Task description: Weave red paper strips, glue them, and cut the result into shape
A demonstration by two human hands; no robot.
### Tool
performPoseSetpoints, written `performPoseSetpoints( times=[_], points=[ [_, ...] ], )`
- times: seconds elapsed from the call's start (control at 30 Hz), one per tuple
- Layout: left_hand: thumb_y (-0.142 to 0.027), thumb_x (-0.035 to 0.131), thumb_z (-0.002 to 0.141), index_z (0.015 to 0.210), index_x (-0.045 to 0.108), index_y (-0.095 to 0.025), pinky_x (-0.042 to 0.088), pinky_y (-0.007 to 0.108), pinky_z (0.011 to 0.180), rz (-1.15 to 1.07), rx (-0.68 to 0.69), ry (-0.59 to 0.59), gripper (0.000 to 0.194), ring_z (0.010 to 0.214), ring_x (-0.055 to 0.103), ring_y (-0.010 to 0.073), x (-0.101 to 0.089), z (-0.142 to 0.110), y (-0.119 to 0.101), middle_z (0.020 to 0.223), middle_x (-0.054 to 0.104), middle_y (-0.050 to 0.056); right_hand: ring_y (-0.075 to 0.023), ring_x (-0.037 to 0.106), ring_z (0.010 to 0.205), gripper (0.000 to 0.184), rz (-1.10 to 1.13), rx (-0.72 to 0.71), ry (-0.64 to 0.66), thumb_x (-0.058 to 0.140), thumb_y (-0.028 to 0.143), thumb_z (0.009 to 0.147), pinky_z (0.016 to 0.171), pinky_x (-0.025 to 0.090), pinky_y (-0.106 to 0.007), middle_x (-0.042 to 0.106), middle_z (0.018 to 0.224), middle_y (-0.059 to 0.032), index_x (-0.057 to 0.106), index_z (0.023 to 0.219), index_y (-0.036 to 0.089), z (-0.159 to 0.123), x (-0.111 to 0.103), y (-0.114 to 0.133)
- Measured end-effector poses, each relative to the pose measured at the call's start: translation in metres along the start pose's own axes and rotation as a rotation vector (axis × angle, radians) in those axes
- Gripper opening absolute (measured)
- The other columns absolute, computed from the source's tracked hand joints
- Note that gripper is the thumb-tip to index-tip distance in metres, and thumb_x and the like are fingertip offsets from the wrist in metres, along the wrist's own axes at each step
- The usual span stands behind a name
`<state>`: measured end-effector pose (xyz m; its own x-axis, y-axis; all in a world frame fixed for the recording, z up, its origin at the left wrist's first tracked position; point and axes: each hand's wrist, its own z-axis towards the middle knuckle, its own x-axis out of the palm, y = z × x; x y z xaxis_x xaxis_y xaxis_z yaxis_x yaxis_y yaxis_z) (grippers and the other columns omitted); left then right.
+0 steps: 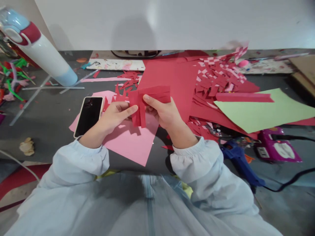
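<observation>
Bright red paper [135, 98], slit into narrow strips, sits between my hands at the centre of my view, above a smooth pink paper sheet [133, 141]. Some strips point to six o'clock, others to three; I cannot tell whether it is one piece or two. My left hand [118, 114] pinches the nine o'clock edge, thumb in front and fingers behind. My right hand [163, 111] pinches near the crossing, its thumb pressed flat on the front.

I judge the paper light and fairly stiff, not slippery, but easily creased or torn where the slits end. The uncut edge seems the safest hold; loose strip ends would bend.

At eleven o'clock, a long white paint-flecked bar [115, 65] bears dark lettering too small to read. At four o'clock, a purple box [278, 146] carries a pale label whose print I cannot make out.
</observation>
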<state>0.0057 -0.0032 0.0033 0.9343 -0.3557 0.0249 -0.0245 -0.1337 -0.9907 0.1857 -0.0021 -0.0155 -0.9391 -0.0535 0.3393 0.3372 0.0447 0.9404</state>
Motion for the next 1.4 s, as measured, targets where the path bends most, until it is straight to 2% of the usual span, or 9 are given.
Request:
performPoseSetpoints(
  times=[0.37, 0.57, 0.7, 0.8, 0.97, 1.07, 1.17, 1.27, 1.4],
  points=[
    [-0.050, 0.079, 0.078, 0.075, 0.077, -0.018, 0.058, 0.029, 0.068, 0.050, 0.142, -0.161, 0.032, 0.068, 0.070, 0.0155, -0.003, 0.001, 0.003, 0.074, 0.075, 0.003, -0.0064, 0.043, 0.051, 0.052, -0.019, 0.032, -0.061, 0.086, 0.063, 0.059, 0.051, 0.040, -0.023, 0.049, 0.056, 0.0064, 0.055, 0.063, 0.021, 0.004, -0.002, 0.001],
    [-0.036, 0.070, 0.088, 0.055, 0.065, -0.019, 0.047, 0.026, 0.062, 0.643, 0.598, -0.412, 0.038, 0.056, 0.056, 0.0111, -0.005, 0.001, 0.004, 0.056, 0.061, -0.002, -0.0042, 0.042, 0.048, 0.054, -0.131, 0.175, 0.130, 0.087, 0.064, 0.055, 0.047, 0.035, -0.021, 0.050, 0.054, 0.0061, 0.061, 0.061, 0.017, 0.002, -0.004, 0.010],
    [-0.030, 0.063, 0.094, 0.087, 0.079, -0.021, 0.055, 0.027, 0.078, 0.871, 0.788, -0.454, 0.019, 0.082, 0.071, 0.0147, -0.010, -0.001, 0.010, 0.087, 0.078, 0.002, -0.0049, 0.046, 0.049, 0.056, -0.145, 0.226, 0.323, 0.085, 0.068, 0.055, 0.047, 0.038, -0.021, 0.058, 0.058, 0.0035, 0.072, 0.070, 0.015, -0.004, -0.001, 0.018],
    [-0.025, 0.059, 0.096, 0.108, 0.077, -0.024, 0.057, 0.029, 0.087, 0.973, 0.895, -0.406, 0.021, 0.097, 0.073, 0.0150, -0.014, -0.001, 0.016, 0.109, 0.079, 0.003, -0.0054, 0.048, 0.048, 0.058, -0.085, 0.209, 0.253, 0.081, 0.072, 0.059, 0.045, 0.039, -0.022, 0.064, 0.062, -0.0001, 0.072, 0.068, 0.015, -0.005, 0.000, 0.018],
    [-0.025, 0.063, 0.094, 0.113, 0.072, -0.029, 0.055, 0.039, 0.096, 1.051, 1.025, -0.383, 0.021, 0.110, 0.068, 0.0194, -0.018, 0.005, 0.017, 0.120, 0.073, 0.003, -0.0047, 0.047, 0.044, 0.050, -0.070, 0.165, 0.094, 0.090, 0.060, 0.053, 0.043, 0.038, -0.021, 0.065, 0.056, 0.0000, 0.065, 0.055, 0.017, 0.001, -0.002, 0.011],
    [-0.027, 0.066, 0.089, 0.120, 0.065, -0.026, 0.056, 0.039, 0.090, 0.986, 0.987, -0.534, 0.031, 0.115, 0.062, 0.0221, -0.017, 0.009, 0.016, 0.125, 0.066, 0.008, -0.0047, 0.048, 0.044, 0.049, -0.051, 0.107, 0.031, 0.091, 0.059, 0.052, 0.044, 0.039, -0.020, 0.064, 0.053, 0.0007, 0.065, 0.054, 0.018, 0.003, -0.004, 0.008],
    [-0.036, 0.070, 0.086, 0.104, 0.061, -0.023, 0.055, 0.030, 0.071, 0.724, 0.855, -0.612, 0.024, 0.088, 0.062, 0.0158, -0.014, 0.011, 0.016, 0.102, 0.065, 0.006, -0.0049, 0.050, 0.045, 0.048, -0.039, 0.063, 0.001, 0.090, 0.060, 0.053, 0.047, 0.042, -0.020, 0.064, 0.053, 0.0015, 0.066, 0.054, 0.018, 0.004, -0.004, 0.006],
    [-0.044, 0.066, 0.089, 0.079, 0.059, -0.021, 0.050, 0.025, 0.060, 0.445, 0.582, -0.455, 0.026, 0.061, 0.056, 0.0097, -0.009, 0.009, 0.012, 0.072, 0.061, -0.001, -0.0054, 0.050, 0.047, 0.047, -0.067, 0.047, -0.006, 0.088, 0.061, 0.057, 0.048, 0.043, -0.021, 0.064, 0.054, 0.0016, 0.067, 0.055, 0.019, 0.004, -0.003, 0.006],
    [-0.054, 0.066, 0.087, 0.072, 0.067, -0.018, 0.049, 0.024, 0.058, 0.285, 0.325, -0.250, 0.039, 0.058, 0.061, 0.0104, -0.003, 0.003, 0.004, 0.067, 0.068, 0.001, -0.0066, 0.050, 0.049, 0.047, -0.107, 0.018, 0.025, 0.086, 0.062, 0.060, 0.049, 0.042, -0.022, 0.062, 0.053, 0.0013, 0.068, 0.055, 0.019, 0.002, -0.001, 0.005]
  ],
)
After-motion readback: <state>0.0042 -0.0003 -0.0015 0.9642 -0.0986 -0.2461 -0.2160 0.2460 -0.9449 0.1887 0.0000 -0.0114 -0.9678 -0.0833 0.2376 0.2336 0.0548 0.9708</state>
